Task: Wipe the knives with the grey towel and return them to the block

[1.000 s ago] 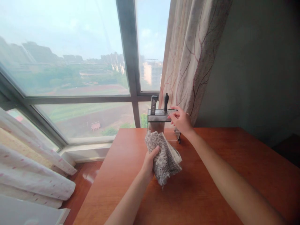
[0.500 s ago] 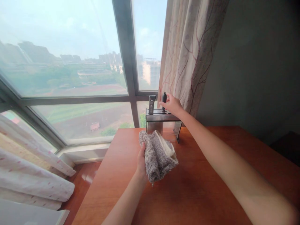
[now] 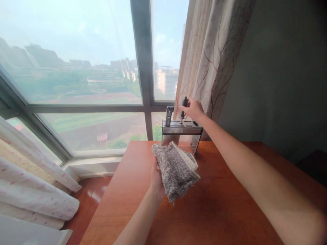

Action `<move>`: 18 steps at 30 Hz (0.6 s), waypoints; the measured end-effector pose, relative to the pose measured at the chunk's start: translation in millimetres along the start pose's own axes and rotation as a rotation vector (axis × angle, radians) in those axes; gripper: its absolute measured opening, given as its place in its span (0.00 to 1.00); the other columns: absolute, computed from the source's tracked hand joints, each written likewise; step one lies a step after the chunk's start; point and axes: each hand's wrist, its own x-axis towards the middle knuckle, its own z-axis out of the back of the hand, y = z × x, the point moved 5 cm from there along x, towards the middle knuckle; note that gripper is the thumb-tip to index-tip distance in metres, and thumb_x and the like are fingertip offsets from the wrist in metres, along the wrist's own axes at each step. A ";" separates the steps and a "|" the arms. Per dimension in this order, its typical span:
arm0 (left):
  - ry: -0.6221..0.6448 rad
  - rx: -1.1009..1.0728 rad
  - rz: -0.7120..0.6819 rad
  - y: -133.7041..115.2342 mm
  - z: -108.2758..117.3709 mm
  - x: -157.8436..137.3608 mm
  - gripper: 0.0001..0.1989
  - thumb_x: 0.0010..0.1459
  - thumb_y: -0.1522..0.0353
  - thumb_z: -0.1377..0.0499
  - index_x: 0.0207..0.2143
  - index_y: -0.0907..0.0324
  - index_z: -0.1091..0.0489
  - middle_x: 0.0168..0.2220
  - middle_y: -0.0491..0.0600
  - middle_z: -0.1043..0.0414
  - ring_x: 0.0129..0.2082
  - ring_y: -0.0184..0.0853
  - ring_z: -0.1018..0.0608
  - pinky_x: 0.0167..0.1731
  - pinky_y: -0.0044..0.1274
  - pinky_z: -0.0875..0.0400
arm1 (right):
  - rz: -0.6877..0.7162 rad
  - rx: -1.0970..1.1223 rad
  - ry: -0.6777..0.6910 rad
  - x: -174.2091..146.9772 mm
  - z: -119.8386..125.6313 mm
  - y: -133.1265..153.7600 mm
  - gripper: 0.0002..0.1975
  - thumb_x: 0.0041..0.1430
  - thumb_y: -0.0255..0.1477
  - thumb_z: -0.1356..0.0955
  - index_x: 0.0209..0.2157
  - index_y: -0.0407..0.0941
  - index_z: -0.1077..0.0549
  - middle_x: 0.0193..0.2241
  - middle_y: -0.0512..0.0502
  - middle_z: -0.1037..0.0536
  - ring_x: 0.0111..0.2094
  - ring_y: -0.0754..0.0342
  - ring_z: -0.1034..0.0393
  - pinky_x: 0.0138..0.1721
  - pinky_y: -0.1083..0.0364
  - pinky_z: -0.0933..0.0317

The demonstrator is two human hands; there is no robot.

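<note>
Your right hand [image 3: 195,109] has closed on the black handle of the tool [image 3: 184,103] in the rack [image 3: 185,130]; a second ago it was beside it, holding nothing. The handle now stands higher, with a short bit of bare metal between it and the rack's top. That suggests you are drawing the tool out, though only the start of it is clear and the tip seems to be in the slot.

The tool is at the far end of the table [image 3: 217,211], upright with its top leaning slightly right. Its grip is dark, rounded and textured; the metal below looks narrow, and you cannot tell its full shape from here. Your thumb and fingers pinch the grip near its upper part, with no wide gap left.

Your left hand [image 3: 156,177] is partly curled around the left side of a folded cloth [image 3: 176,172], grey and shaggy with cream edges, held up in front of the rack; some fingers are hidden behind it. The other handle [image 3: 169,116] stands in the rack, just left of the tool, untouched.
</note>
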 end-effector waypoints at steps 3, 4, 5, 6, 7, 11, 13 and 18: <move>0.029 0.006 0.023 0.2 -3.5 -0.9 0.37 0.58 0.45 0.52 0.60 0.61 0.38 0.56 0.58 0.31 0.59 0.50 0.34 0.60 0.41 0.47 | 0.027 0.013 -0.042 10.6 14.2 11.7 0.09 0.51 0.31 0.30 0.35 0.43 0.28 0.25 0.50 0.23 0.20 0.56 0.29 0.29 0.56 0.33; 0.026 0.007 0.032 0.3 -4.5 -1.4 0.37 0.57 0.45 0.52 0.60 0.61 0.38 0.56 0.58 0.31 0.59 0.50 0.34 0.60 0.41 0.47 | 0.038 0.016 -0.057 14.3 19.2 16.2 0.09 0.50 0.30 0.30 0.35 0.42 0.28 0.24 0.50 0.24 0.20 0.56 0.29 0.29 0.55 0.33; 0.019 0.005 0.042 0.5 -5.5 -1.8 0.38 0.57 0.45 0.51 0.60 0.61 0.38 0.56 0.59 0.32 0.60 0.50 0.34 0.60 0.42 0.47 | 0.047 0.018 -0.073 18.1 24.4 20.6 0.09 0.50 0.29 0.29 0.34 0.42 0.28 0.24 0.50 0.24 0.20 0.55 0.29 0.29 0.55 0.33; 0.011 0.002 0.052 0.8 -6.4 -2.1 0.39 0.56 0.44 0.51 0.60 0.61 0.38 0.56 0.59 0.32 0.60 0.51 0.35 0.60 0.42 0.47 | 0.056 0.020 -0.089 22.1 29.7 24.8 0.08 0.49 0.29 0.29 0.33 0.42 0.28 0.23 0.50 0.24 0.19 0.55 0.29 0.28 0.55 0.32; 0.005 -0.001 0.062 1.2 -7.4 -2.3 0.39 0.56 0.44 0.51 0.60 0.61 0.39 0.57 0.59 0.33 0.60 0.52 0.35 0.60 0.43 0.47 | 0.067 0.023 -0.103 26.2 35.0 29.0 0.08 0.49 0.29 0.29 0.33 0.42 0.28 0.22 0.50 0.24 0.19 0.55 0.30 0.28 0.54 0.32; -0.004 0.002 0.070 2.2 -8.2 -1.1 0.41 0.54 0.43 0.50 0.61 0.61 0.40 0.58 0.60 0.34 0.60 0.54 0.36 0.59 0.45 0.47 | 0.135 0.052 -0.165 43.7 57.6 43.2 0.07 0.49 0.28 0.28 0.30 0.42 0.29 0.21 0.51 0.25 0.18 0.56 0.31 0.28 0.53 0.31; 0.000 0.006 0.066 2.7 -6.1 -0.2 0.41 0.54 0.43 0.50 0.60 0.62 0.39 0.57 0.61 0.33 0.59 0.54 0.35 0.59 0.46 0.47 | 0.172 0.076 -0.196 51.5 69.9 49.4 0.08 0.49 0.29 0.28 0.31 0.41 0.29 0.22 0.51 0.25 0.19 0.56 0.30 0.27 0.54 0.31; 0.041 0.000 0.048 3.9 -0.4 0.5 0.37 0.57 0.45 0.51 0.58 0.64 0.36 0.53 0.61 0.29 0.58 0.54 0.33 0.60 0.45 0.48 | 0.232 0.117 -0.211 62.1 99.8 67.4 0.10 0.55 0.32 0.30 0.34 0.40 0.30 0.26 0.48 0.23 0.22 0.60 0.30 0.28 0.58 0.34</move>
